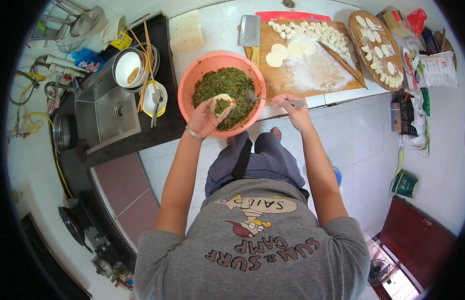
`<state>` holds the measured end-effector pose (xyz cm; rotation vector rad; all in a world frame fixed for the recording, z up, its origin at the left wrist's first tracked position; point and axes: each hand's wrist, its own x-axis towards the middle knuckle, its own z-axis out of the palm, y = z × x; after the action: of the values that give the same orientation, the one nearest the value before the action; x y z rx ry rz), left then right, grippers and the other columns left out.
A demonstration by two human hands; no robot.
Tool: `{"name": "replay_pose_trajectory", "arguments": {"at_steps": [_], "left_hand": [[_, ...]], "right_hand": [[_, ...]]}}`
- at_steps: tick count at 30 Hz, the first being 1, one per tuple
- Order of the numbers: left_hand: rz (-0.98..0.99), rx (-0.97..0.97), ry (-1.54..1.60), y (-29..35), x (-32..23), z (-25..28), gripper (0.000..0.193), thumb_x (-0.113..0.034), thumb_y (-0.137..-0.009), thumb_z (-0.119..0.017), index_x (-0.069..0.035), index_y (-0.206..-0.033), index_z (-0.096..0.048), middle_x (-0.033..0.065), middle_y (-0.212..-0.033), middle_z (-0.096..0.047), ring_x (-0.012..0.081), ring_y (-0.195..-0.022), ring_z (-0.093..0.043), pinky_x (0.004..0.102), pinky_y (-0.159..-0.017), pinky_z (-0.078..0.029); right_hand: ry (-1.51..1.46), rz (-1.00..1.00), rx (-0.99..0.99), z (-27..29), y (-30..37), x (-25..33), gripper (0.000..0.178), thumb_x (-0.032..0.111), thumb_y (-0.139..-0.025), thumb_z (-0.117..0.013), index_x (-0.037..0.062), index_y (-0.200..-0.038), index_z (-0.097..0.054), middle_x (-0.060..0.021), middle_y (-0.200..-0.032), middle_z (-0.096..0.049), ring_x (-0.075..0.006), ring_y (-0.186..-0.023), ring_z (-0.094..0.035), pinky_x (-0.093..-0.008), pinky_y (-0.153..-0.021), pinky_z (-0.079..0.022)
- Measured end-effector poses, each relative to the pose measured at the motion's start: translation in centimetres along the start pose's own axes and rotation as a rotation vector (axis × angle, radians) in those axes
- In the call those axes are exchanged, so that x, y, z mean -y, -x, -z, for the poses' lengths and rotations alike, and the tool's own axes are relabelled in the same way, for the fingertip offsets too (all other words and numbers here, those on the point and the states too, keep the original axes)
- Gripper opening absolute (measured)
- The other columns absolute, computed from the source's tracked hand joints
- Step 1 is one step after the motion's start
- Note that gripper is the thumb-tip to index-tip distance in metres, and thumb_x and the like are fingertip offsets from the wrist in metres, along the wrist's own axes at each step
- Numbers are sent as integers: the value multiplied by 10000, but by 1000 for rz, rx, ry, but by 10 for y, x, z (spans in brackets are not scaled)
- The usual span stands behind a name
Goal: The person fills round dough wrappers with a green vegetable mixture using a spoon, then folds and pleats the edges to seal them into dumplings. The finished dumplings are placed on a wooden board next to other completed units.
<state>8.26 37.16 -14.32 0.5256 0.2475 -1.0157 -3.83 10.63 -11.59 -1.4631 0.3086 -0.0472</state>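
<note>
A round dumpling wrapper (222, 104) with green filling on it rests in my left hand (205, 119), fingers curled round its edge. Both are above the near left part of a pink basin (184, 95) full of chopped green filling (227, 82). My right hand (295, 111) grips the handle of a metal spoon (251, 97); its bowl is over the basin's right side, at the filling. On the floured wooden board (312, 75) to the right lie several flat wrappers (274, 59), many small dough pieces (302, 29) and a rolling pin (342, 65).
A cleaver (250, 31) lies beside the board. At far right, a round tray (368, 47) holds wrappers and finished dumplings. Left of the basin, bowls (128, 70) with long chopsticks (147, 40) and a yellow-rimmed bowl (153, 100) stand by the steel sink (107, 112).
</note>
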Motion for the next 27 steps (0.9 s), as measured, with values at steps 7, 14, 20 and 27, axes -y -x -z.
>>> {"name": "replay_pose_trajectory", "arguments": {"at_steps": [7,14,20,27], "left_hand": [[-1,0,19,-2,3,2,377,-182,-989,-303,47,-1275,-389,180,-1275,-493,312,-1188,-491,414,-997,-452],[-7,8,15,-1,2,6,397,-186,-990,-298,37,-1314,-351,185,-1316,-462,320,-1221,-462,432,-1015,-430],[-13,-20,-24,-1,7,-8,369,-183,-985,-326,33,-1277,-390,170,-1278,-487,284,-1177,-498,454,-1014,-428],[-37,-65,-49,-8,14,-14,357,-178,-976,-359,26,-1263,-419,155,-1247,-520,263,-1159,-516,416,-1005,-437]], "right_hand": [[-144,64,71,-3,4,0,179,115,-899,-561,-40,-894,-649,-74,-810,-650,-125,-747,-570,-261,-701,-457],[-61,41,-42,0,2,3,182,104,-901,-559,-54,-904,-649,-87,-789,-653,-141,-707,-585,-265,-663,-471],[-130,77,-47,-10,11,20,197,103,-906,-554,-69,-924,-648,-113,-795,-662,-148,-683,-595,-277,-632,-485],[-103,13,53,-24,14,36,209,126,-905,-564,-64,-913,-652,-103,-785,-666,-135,-658,-597,-274,-596,-491]]}}
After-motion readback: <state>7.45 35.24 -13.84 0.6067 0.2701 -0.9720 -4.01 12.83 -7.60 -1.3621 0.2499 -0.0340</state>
